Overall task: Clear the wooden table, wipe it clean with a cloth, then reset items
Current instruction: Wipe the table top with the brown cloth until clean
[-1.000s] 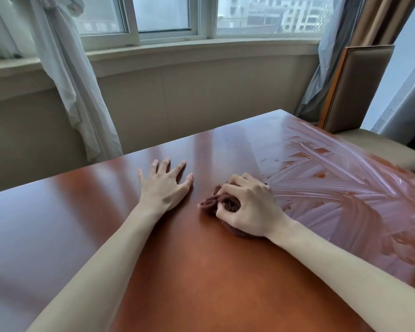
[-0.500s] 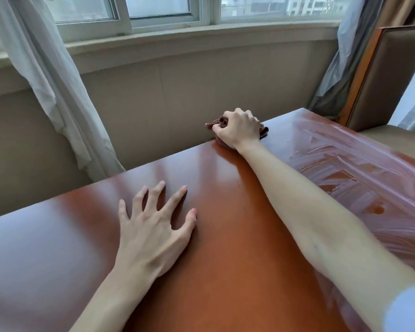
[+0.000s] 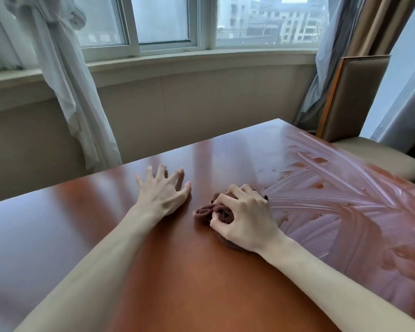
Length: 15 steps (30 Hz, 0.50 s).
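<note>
The glossy reddish wooden table (image 3: pixel 177 283) fills the lower view and carries nothing but my hands and a cloth. My right hand (image 3: pixel 244 221) is shut on a crumpled dark brown cloth (image 3: pixel 206 212), pressing it onto the table near the middle. Part of the cloth sticks out to the left of my fingers; the rest is under my palm. My left hand (image 3: pixel 163 190) lies flat on the wood just left of the cloth, fingers spread, holding nothing. Wet streaks (image 3: pixel 333 207) cover the table's right half.
A wall with a window sill (image 3: pixel 177 63) runs behind the table's far edge. A white curtain (image 3: pixel 67 92) hangs at the left. An upholstered chair (image 3: pixel 355 99) stands at the table's right side, beside grey and brown curtains.
My right hand has pulled the cloth back from the table's far edge to the middle, close to my left hand. The left hand has stayed flat on the wood.
</note>
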Each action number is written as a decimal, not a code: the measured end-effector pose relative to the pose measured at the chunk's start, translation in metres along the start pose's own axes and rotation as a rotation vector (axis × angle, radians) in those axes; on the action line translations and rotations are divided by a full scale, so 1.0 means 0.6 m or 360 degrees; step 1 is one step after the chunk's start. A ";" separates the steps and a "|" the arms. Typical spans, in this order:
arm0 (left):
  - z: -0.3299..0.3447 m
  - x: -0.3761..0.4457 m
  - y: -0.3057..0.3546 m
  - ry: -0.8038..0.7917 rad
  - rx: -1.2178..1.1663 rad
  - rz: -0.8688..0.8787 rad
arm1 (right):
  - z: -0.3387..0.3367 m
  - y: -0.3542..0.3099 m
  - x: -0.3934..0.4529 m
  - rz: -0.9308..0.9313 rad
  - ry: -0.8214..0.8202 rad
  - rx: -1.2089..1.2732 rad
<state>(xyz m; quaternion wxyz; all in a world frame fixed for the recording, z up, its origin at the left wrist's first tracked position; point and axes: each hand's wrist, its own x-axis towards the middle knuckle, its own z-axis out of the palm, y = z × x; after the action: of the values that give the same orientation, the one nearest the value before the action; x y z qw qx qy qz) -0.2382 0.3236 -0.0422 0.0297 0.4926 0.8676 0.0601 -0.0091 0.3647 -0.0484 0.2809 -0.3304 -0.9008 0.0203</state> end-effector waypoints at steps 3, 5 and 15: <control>0.014 0.001 -0.003 0.0030 -0.0115 -0.0046 | 0.011 0.011 0.032 -0.0003 -0.0025 -0.0033; 0.025 0.006 -0.008 0.0028 -0.0149 -0.0057 | 0.038 0.034 0.093 0.0048 -0.0061 -0.0068; 0.044 0.015 -0.016 0.0180 -0.0129 -0.0079 | 0.190 0.157 0.421 0.0368 -0.0020 -0.0138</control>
<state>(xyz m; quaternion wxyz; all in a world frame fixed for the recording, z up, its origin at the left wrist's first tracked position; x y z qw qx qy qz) -0.2483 0.3286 -0.0698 0.0020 0.4651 0.8768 0.1223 -0.1708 0.6081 -0.0406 0.2565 -0.4437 -0.8585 0.0156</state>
